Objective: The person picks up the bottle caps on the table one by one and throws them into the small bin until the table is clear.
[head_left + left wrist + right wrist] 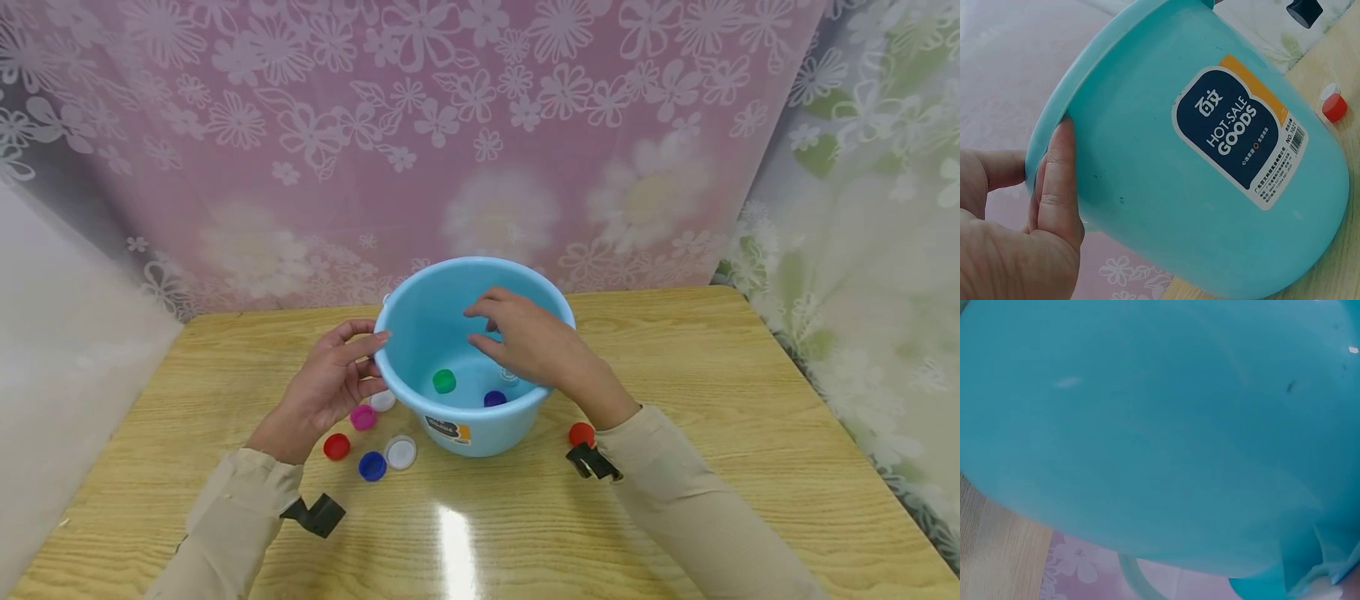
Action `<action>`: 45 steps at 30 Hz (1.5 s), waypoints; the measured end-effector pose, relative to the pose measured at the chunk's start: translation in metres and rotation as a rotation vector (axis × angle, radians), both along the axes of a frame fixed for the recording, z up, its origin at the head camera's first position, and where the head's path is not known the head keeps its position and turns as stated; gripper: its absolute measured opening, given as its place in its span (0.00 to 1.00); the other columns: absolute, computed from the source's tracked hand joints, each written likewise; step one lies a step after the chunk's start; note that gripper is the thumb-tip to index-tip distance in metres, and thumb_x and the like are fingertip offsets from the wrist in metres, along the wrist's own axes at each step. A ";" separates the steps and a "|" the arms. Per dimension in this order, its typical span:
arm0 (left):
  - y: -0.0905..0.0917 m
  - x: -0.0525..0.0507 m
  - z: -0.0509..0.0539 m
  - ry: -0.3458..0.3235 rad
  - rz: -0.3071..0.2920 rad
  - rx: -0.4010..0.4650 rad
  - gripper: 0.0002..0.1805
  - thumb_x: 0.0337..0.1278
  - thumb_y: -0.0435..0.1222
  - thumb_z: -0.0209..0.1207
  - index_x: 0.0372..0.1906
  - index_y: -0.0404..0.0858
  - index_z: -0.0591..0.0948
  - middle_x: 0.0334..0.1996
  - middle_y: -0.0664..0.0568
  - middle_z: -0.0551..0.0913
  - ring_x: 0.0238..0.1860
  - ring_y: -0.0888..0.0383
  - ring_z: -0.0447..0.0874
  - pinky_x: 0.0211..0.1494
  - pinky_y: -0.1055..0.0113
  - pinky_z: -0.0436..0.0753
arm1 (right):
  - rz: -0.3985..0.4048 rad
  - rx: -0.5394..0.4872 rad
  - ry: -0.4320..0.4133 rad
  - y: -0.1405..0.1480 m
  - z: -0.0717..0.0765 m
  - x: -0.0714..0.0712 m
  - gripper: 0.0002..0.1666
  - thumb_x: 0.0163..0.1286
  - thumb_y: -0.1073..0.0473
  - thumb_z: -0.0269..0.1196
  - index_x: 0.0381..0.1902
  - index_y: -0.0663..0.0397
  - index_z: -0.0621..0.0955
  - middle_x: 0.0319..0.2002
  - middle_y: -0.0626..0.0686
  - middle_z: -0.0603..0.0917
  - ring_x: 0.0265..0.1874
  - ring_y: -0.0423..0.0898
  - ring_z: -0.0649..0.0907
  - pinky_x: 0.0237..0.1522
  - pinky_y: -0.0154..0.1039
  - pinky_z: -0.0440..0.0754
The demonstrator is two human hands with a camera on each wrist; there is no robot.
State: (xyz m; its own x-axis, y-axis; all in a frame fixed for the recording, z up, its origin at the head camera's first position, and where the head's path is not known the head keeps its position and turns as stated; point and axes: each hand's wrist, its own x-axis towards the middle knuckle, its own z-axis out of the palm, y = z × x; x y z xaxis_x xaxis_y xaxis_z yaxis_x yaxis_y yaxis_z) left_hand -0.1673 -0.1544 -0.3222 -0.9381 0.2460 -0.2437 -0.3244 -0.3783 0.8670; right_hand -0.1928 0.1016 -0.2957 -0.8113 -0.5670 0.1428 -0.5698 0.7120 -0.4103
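A light blue plastic bucket [491, 433] stands on the table, its rim pinched at the left side by my left hand [327, 382]. In the left wrist view the fingers press the outer wall under the rim, beside a "HOT-SALE GOODS" label [1229, 131]. My right hand [534, 337] reaches over the right rim into the bucket, thumb and fingers apart, nothing visible between them. A green bottle cap [444, 381] and a dark blue cap [495, 398] lie on the bucket floor. The bucket's outer wall [1147, 437] fills most of the right wrist view.
Left of the bucket lie a red cap [337, 447], a blue cap [372, 466], a pink cap [363, 417] and two whitish caps, one of them a larger lid [401, 452]. Another red cap [581, 434] sits by my right wrist. Flowered curtains [420, 167] hang behind the wooden table [675, 358].
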 end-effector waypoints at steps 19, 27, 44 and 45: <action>0.001 0.001 0.000 -0.002 0.006 0.015 0.18 0.65 0.33 0.57 0.54 0.36 0.64 0.30 0.46 0.79 0.24 0.57 0.83 0.32 0.64 0.85 | 0.081 -0.293 0.087 0.006 -0.003 -0.002 0.15 0.70 0.58 0.59 0.51 0.57 0.80 0.48 0.51 0.79 0.41 0.42 0.80 0.45 0.40 0.81; 0.001 0.001 0.001 -0.010 0.007 0.012 0.16 0.66 0.32 0.56 0.53 0.37 0.65 0.29 0.46 0.79 0.23 0.57 0.83 0.31 0.64 0.85 | 0.128 -0.498 0.176 0.011 -0.004 -0.004 0.13 0.69 0.63 0.60 0.50 0.57 0.81 0.47 0.51 0.79 0.38 0.40 0.79 0.42 0.35 0.82; 0.002 0.000 0.000 -0.002 0.015 -0.014 0.17 0.65 0.33 0.57 0.53 0.37 0.65 0.31 0.46 0.79 0.23 0.57 0.83 0.32 0.64 0.85 | 0.062 -0.494 0.273 0.062 -0.010 0.006 0.15 0.66 0.68 0.61 0.51 0.56 0.81 0.53 0.50 0.77 0.46 0.45 0.79 0.46 0.42 0.80; 0.002 0.000 0.000 -0.002 0.013 -0.014 0.17 0.65 0.33 0.57 0.53 0.37 0.65 0.31 0.46 0.79 0.23 0.57 0.83 0.32 0.64 0.85 | 0.047 -0.490 0.290 0.068 -0.011 0.007 0.15 0.66 0.69 0.61 0.51 0.56 0.81 0.53 0.51 0.77 0.46 0.45 0.79 0.46 0.41 0.81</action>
State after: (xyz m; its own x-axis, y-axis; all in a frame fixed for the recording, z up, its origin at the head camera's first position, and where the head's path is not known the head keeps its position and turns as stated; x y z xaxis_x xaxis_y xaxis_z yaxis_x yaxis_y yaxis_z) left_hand -0.1676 -0.1528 -0.3220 -0.9408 0.2303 -0.2489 -0.3213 -0.3706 0.8715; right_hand -0.1856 0.1700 -0.3071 -0.6754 -0.4125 0.6113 -0.7346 0.4491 -0.5086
